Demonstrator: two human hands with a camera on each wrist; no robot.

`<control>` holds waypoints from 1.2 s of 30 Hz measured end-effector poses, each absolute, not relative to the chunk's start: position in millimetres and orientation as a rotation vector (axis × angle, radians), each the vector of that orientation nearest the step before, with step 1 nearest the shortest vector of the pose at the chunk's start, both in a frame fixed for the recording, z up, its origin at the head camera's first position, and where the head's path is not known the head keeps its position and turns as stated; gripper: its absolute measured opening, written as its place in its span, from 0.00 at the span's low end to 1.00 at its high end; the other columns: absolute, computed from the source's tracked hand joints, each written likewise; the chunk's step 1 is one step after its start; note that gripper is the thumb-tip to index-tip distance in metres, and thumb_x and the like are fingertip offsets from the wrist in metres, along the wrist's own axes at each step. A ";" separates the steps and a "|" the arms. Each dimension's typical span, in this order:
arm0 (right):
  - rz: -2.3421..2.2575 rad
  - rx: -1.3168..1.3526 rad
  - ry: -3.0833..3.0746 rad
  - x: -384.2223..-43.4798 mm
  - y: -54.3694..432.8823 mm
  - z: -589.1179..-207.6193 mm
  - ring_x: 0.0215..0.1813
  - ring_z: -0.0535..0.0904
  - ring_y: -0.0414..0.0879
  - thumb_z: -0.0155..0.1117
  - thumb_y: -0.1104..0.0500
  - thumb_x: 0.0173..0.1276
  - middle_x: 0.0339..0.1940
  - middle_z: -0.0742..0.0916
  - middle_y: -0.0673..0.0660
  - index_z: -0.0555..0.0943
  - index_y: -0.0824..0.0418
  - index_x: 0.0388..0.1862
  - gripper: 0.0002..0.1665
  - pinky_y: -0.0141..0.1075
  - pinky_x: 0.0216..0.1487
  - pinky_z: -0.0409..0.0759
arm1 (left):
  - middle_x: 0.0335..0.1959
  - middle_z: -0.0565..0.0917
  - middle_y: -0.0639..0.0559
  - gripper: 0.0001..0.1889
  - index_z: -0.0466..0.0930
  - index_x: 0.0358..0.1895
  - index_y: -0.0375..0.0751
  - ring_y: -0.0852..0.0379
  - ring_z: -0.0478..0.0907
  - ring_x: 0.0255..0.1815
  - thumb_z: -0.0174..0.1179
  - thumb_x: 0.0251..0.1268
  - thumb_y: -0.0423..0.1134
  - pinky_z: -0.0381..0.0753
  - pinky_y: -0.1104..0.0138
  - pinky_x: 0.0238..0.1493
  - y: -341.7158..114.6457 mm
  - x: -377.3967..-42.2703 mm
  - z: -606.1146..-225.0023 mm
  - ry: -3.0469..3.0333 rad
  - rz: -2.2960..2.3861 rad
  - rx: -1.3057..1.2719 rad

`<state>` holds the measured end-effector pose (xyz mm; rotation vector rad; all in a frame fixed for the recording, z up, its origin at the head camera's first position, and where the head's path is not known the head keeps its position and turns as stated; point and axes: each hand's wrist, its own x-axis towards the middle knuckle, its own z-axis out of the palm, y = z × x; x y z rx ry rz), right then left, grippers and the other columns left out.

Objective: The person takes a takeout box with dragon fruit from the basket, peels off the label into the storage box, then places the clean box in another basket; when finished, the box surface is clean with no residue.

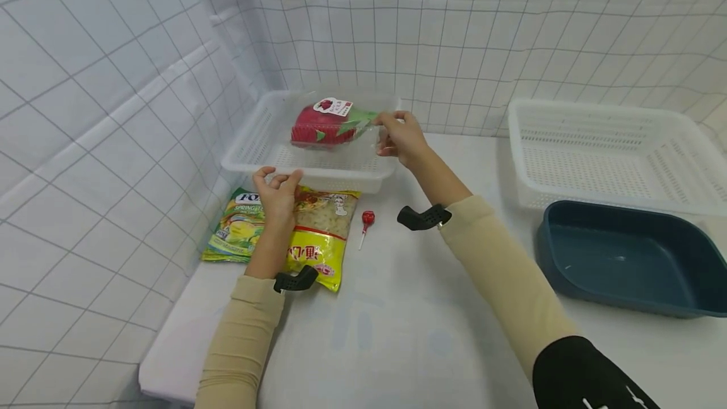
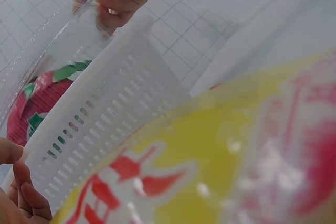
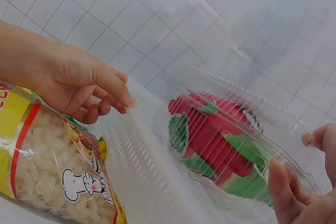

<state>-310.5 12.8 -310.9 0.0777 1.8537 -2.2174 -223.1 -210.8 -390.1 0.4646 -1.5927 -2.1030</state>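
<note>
The right hand (image 1: 404,137) pinches one end of a clear plastic box (image 2: 79,35), thumb and fingers on its edge. The left hand (image 1: 276,197) pinches the near rim of a white basket (image 1: 358,180), its other fingers curled outside the rim. Inside the box lies a red and green fruit (image 1: 324,128), and a white label (image 1: 333,106) sits on the lid. The box is within the basket's outline, with the end in the right hand showing above the rim in the left wrist view; whether it touches the basket floor I cannot tell.

Just in front of the basket, under the left wrist, a yellow bag (image 1: 318,251) of pale pasta lies on the counter (image 1: 397,346). A green packet (image 1: 233,226) lies beside it on the left, and a red lollipop (image 1: 368,219) lies just to its right. Each arm has a beige sleeve (image 1: 500,270) and a black wrist piece (image 1: 420,218).

Well to the right stands a second white basket (image 1: 579,169), with a dark blue tub (image 1: 625,257) in front of it. A white cloth (image 1: 454,36) with a grid pattern hangs behind the counter.
</note>
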 end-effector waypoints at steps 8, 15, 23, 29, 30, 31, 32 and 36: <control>-2.258 0.093 1.845 -314.1 35.6 -301.6 0.16 0.71 0.41 0.57 0.59 0.68 0.24 0.73 0.55 0.65 0.60 0.59 0.22 0.29 0.18 0.77 | 0.27 0.74 0.54 0.25 0.56 0.49 0.50 0.57 0.70 0.23 0.66 0.62 0.31 0.76 0.71 0.31 -210.7 -227.9 -392.2 -1.573 -2.113 0.435; -2.239 -0.007 1.862 -312.0 57.5 -295.5 0.16 0.70 0.41 0.51 0.61 0.71 0.20 0.73 0.53 0.70 0.64 0.51 0.13 0.28 0.17 0.75 | 0.27 0.73 0.53 0.25 0.56 0.49 0.50 0.58 0.70 0.21 0.65 0.62 0.30 0.75 0.72 0.28 -210.0 -229.7 -392.4 -1.577 -2.112 0.414; -2.278 0.011 1.776 -307.9 77.2 -289.1 0.14 0.66 0.40 0.51 0.62 0.71 0.15 0.70 0.52 0.69 0.64 0.52 0.12 0.28 0.14 0.70 | 0.26 0.72 0.53 0.24 0.56 0.48 0.49 0.56 0.72 0.19 0.65 0.63 0.32 0.76 0.71 0.30 -213.8 -229.2 -393.2 -1.590 -2.107 0.381; -2.276 0.056 1.781 -304.5 92.4 -287.9 0.14 0.66 0.40 0.52 0.63 0.71 0.16 0.70 0.52 0.62 0.66 0.67 0.27 0.28 0.15 0.70 | 0.28 0.72 0.51 0.25 0.57 0.50 0.49 0.57 0.68 0.18 0.65 0.62 0.31 0.72 0.71 0.24 -217.6 -228.9 -393.8 -1.576 -2.131 0.390; -2.277 0.058 1.780 -304.2 94.8 -288.1 0.14 0.66 0.41 0.52 0.63 0.70 0.15 0.70 0.51 0.63 0.66 0.67 0.27 0.29 0.15 0.69 | 0.28 0.71 0.51 0.25 0.57 0.50 0.49 0.57 0.67 0.18 0.65 0.62 0.31 0.71 0.71 0.23 -218.1 -228.7 -393.9 -1.570 -2.133 0.386; -2.279 0.063 1.782 -304.0 96.9 -288.3 0.14 0.65 0.40 0.52 0.63 0.70 0.15 0.70 0.51 0.63 0.66 0.65 0.25 0.29 0.15 0.69 | 0.28 0.71 0.51 0.25 0.57 0.50 0.49 0.57 0.66 0.18 0.65 0.62 0.31 0.71 0.71 0.22 -218.7 -228.3 -394.1 -1.567 -2.132 0.384; -2.277 0.067 1.785 -303.4 99.2 -288.6 0.14 0.65 0.41 0.53 0.63 0.70 0.14 0.69 0.51 0.63 0.65 0.64 0.25 0.29 0.16 0.69 | 0.28 0.71 0.52 0.25 0.57 0.50 0.49 0.57 0.66 0.18 0.65 0.62 0.31 0.71 0.71 0.21 -219.3 -228.1 -394.2 -1.563 -2.131 0.381; -2.272 0.035 1.790 -301.8 108.1 -291.1 0.15 0.64 0.41 0.51 0.64 0.70 0.14 0.68 0.50 0.66 0.63 0.54 0.15 0.29 0.16 0.68 | 0.27 0.72 0.51 0.24 0.58 0.50 0.48 0.57 0.67 0.17 0.66 0.61 0.31 0.70 0.72 0.21 -220.8 -226.5 -394.0 -1.537 -2.138 0.357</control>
